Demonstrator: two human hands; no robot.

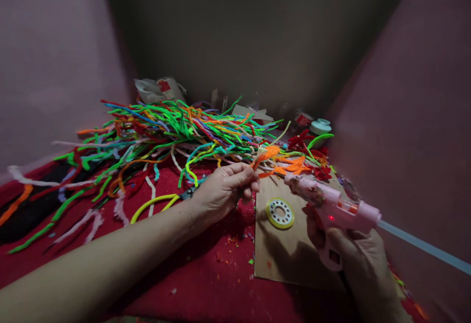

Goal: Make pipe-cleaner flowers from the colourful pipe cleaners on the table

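Left hand (230,188): forearm in diagonally from lower left, fingertips pinching orange fuzzy piece (270,154) beyond the near edge of the board (270,264). Right hand (362,259): in from lower right, wrapped around pink glue gun (336,205) handle, nozzle pointing left, near the orange fuzzy piece.

Two hands (226,186) (362,254) — one glue gun (343,214).

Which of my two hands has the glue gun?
Your right hand grips the pink glue gun; your left hand instead pinches orange fuzzy material.
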